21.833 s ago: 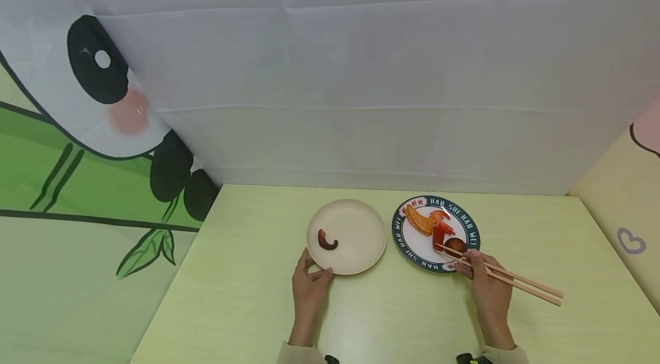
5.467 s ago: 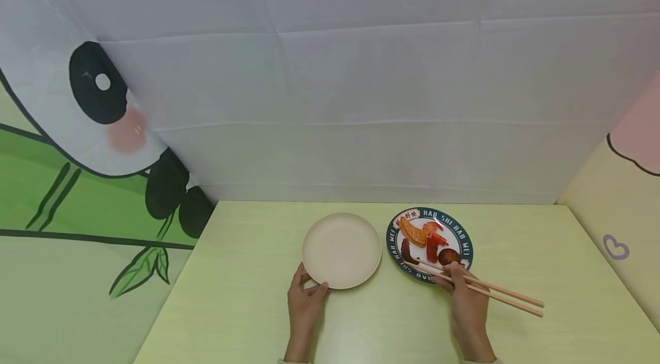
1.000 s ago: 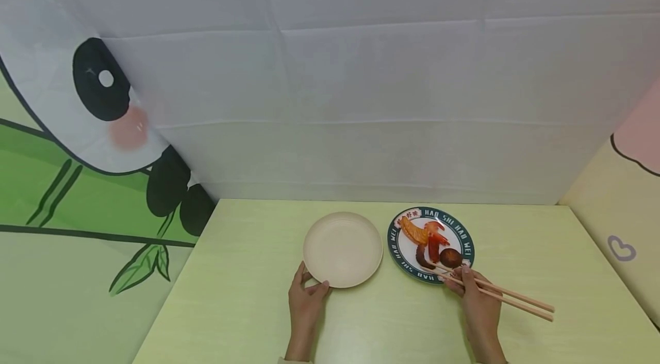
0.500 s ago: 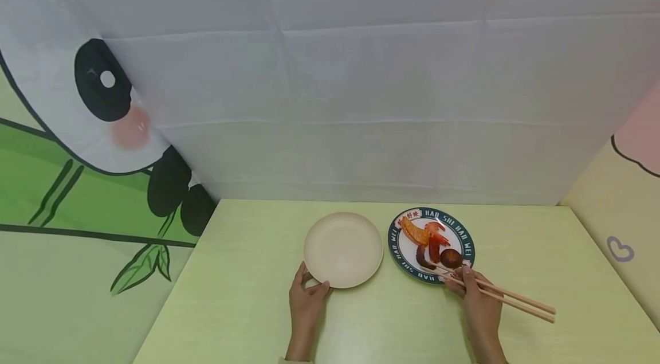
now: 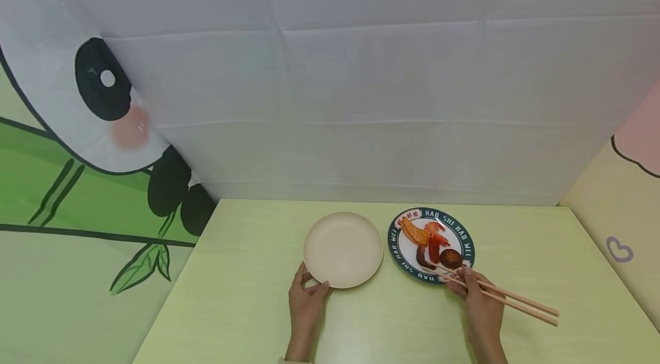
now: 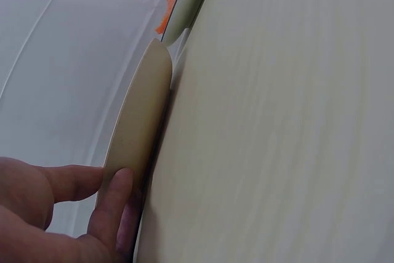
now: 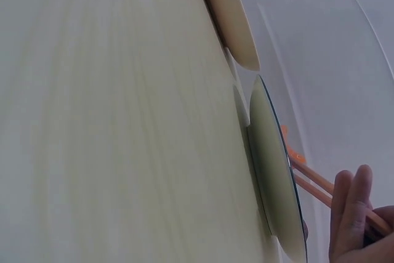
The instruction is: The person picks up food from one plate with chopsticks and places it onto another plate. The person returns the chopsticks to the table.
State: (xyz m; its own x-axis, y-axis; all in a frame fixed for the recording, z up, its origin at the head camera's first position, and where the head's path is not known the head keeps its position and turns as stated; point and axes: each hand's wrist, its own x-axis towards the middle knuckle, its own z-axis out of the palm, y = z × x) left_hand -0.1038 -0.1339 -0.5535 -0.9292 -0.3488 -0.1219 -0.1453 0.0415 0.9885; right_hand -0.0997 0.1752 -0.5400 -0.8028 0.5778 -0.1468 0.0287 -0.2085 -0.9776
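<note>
In the head view my left hand (image 5: 306,306) pinches the near left rim of a plain beige plate (image 5: 342,249), which has nothing on it. The left wrist view shows thumb and fingers on that rim. My right hand (image 5: 482,306) holds a pair of wooden chopsticks (image 5: 521,298). Their tips lie over the near side of a plate with a dark blue lettered rim (image 5: 394,253), close to a dark brown curled food piece (image 5: 422,258); whether they touch it I cannot tell. Also on that plate are an orange ribbed piece (image 5: 414,231), red-orange pieces (image 5: 437,236) and a round brown piece (image 5: 451,258).
Both plates stand side by side on a pale yellow-green table (image 5: 247,295). A white cloth wall (image 5: 361,94) rises behind the table's far edge. Printed panels stand on the left and right.
Long before, the dark curled piece lay on the beige plate; it is now on the blue-rimmed one, shifted right since 5.5 s ago. Lately my right hand has drifted slightly right.
</note>
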